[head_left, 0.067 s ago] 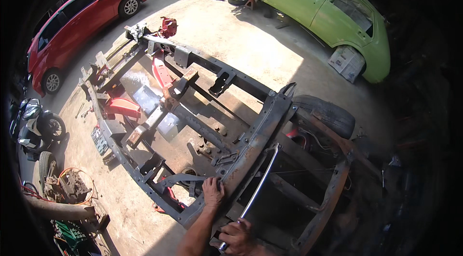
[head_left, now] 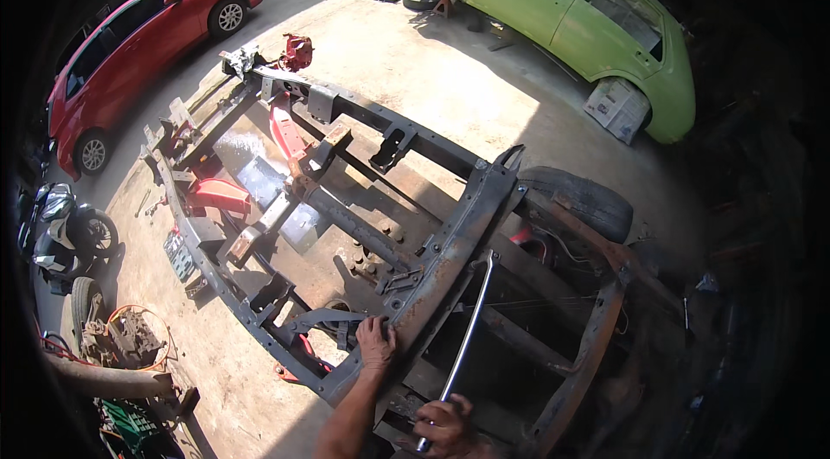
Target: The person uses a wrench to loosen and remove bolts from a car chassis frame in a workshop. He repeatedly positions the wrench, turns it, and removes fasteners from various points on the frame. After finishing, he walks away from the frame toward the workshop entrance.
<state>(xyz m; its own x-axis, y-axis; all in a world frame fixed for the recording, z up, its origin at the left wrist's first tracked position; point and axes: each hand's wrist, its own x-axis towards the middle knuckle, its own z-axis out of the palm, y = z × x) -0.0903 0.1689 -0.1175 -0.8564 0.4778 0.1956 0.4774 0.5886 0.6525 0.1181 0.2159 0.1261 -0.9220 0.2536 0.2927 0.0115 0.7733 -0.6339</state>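
Note:
A bare vehicle chassis frame of dark, partly rusted metal spans the middle of the view. My left hand lies on its near crossmember, the fingers curled over the edge. My right hand is wrapped round the lower end of a long chrome breaker bar. The bar slants up and slightly right, and its far end meets the frame near a bolt beside the crossmember. Whatever fitting is on that end is too small to make out.
A black tyre sits at the frame's right side. Several loose hand tools lie on the crossmember. Beyond stand a green car body and a red car. At left are a motorcycle and a green crate.
My right hand and the lower end of the breaker bar have swung a little to the right. My left hand stays on the crossmember. The whole view has shifted slightly.

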